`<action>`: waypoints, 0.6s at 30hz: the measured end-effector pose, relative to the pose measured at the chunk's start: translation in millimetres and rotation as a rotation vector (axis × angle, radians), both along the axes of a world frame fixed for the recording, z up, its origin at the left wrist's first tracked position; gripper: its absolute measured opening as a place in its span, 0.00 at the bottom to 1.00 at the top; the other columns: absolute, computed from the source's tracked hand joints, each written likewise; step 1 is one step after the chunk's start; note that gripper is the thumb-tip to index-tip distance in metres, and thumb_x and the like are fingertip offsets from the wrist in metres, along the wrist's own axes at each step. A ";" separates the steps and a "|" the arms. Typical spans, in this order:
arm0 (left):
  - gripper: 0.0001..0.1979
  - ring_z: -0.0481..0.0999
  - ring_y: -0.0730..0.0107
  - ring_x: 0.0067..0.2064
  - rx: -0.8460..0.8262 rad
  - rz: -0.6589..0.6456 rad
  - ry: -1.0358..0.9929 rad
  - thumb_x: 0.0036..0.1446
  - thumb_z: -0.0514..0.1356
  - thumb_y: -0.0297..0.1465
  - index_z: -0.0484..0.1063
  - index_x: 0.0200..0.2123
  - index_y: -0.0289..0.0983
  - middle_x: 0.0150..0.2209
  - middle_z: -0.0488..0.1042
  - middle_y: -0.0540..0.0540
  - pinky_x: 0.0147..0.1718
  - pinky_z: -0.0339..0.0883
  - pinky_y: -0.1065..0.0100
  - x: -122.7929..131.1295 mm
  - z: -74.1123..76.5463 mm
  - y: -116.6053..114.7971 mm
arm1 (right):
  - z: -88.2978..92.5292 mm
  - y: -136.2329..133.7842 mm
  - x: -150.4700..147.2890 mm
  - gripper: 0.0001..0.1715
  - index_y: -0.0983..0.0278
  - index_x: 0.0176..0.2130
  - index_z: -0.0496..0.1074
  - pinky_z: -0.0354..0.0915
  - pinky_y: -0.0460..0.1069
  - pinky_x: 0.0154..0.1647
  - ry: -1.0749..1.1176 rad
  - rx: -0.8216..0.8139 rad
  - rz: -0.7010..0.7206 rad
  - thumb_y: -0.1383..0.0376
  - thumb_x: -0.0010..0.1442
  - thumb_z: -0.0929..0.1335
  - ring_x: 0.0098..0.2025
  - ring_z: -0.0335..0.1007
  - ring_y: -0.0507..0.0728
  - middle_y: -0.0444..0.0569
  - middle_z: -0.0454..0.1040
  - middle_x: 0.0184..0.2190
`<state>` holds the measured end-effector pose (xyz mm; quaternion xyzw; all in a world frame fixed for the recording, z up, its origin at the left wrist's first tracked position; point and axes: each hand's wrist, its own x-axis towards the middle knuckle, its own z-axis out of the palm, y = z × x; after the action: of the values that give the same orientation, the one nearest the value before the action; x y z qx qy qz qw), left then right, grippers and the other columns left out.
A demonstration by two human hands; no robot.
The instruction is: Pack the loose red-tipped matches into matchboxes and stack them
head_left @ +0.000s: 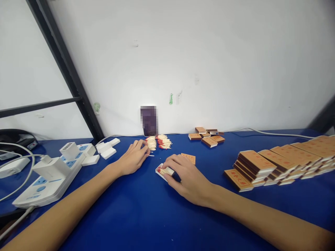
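Note:
My left hand (135,156) is at the near-left edge of a pile of matches (151,143), its fingers bent together; whatever they pinch is hidden. A single loose match (151,155) lies just beside its thumb. My right hand (187,177) closes over a small white matchbox tray (158,169), thumb on the near side and fingers on the far side. Several red-tipped matches (162,171) lie in the tray. Behind the right hand, an orange matchbox cover (190,158) lies partly hidden. A second match pile (164,142) sits right of the first, red tips to the left.
Stacked matchboxes (258,164) fill the right side of the blue table (125,216). Several more matchboxes (209,141) lie loosely near the wall. At left stand a white power strip (57,184) with plugs, white adapters (107,149) and cables. A dark pixelated panel (149,121) leans on the wall.

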<state>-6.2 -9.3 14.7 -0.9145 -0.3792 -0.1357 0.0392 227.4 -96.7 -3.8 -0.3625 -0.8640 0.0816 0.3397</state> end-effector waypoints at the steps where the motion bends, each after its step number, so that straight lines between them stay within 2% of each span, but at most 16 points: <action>1: 0.11 0.61 0.59 0.45 0.009 -0.008 -0.013 0.67 0.44 0.32 0.64 0.38 0.38 0.48 0.62 0.41 0.45 0.60 0.55 1.9 1.5 -3.6 | 0.5 -1.4 0.2 0.08 0.62 0.44 0.68 0.61 0.55 0.46 -0.022 -0.006 -0.027 0.66 0.63 0.64 0.43 0.65 0.58 0.49 0.72 0.43; 5: 0.11 0.61 0.60 0.46 -0.058 -0.094 -0.107 0.68 0.44 0.33 0.63 0.38 0.39 0.47 0.62 0.42 0.47 0.60 0.55 15.7 8.2 -27.3 | -1.0 -3.4 0.3 0.19 0.62 0.49 0.64 0.62 0.58 0.47 -0.056 -0.038 -0.120 0.65 0.58 0.67 0.44 0.65 0.61 0.51 0.71 0.42; 10: 0.10 0.61 0.61 0.50 -0.184 -0.185 -0.136 0.68 0.46 0.34 0.65 0.38 0.39 0.48 0.62 0.44 0.51 0.59 0.57 30.2 9.0 -50.8 | -2.4 -2.5 0.8 0.22 0.60 0.52 0.61 0.62 0.56 0.45 -0.045 -0.094 -0.098 0.66 0.57 0.67 0.42 0.66 0.60 0.49 0.71 0.40; 14: 0.11 0.63 0.62 0.50 -0.190 -0.145 -0.232 0.68 0.46 0.35 0.67 0.40 0.40 0.47 0.65 0.45 0.51 0.59 0.59 28.3 6.2 -45.7 | -1.7 -2.3 1.4 0.16 0.61 0.45 0.63 0.62 0.55 0.43 -0.043 -0.088 -0.106 0.67 0.56 0.67 0.42 0.66 0.59 0.48 0.71 0.39; 18: 0.10 0.64 0.61 0.45 -0.027 0.034 -0.228 0.67 0.48 0.34 0.68 0.42 0.39 0.43 0.67 0.45 0.47 0.59 0.57 13.6 0.6 -23.1 | -1.6 -2.0 2.5 0.10 0.61 0.40 0.63 0.62 0.54 0.42 -0.070 -0.065 -0.106 0.68 0.57 0.67 0.39 0.66 0.58 0.47 0.72 0.36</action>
<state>7.3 -32.4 15.3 -0.8869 -0.3985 -0.2332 -0.0141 229.9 -98.8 -5.3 -0.4211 -0.8518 0.0787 0.3014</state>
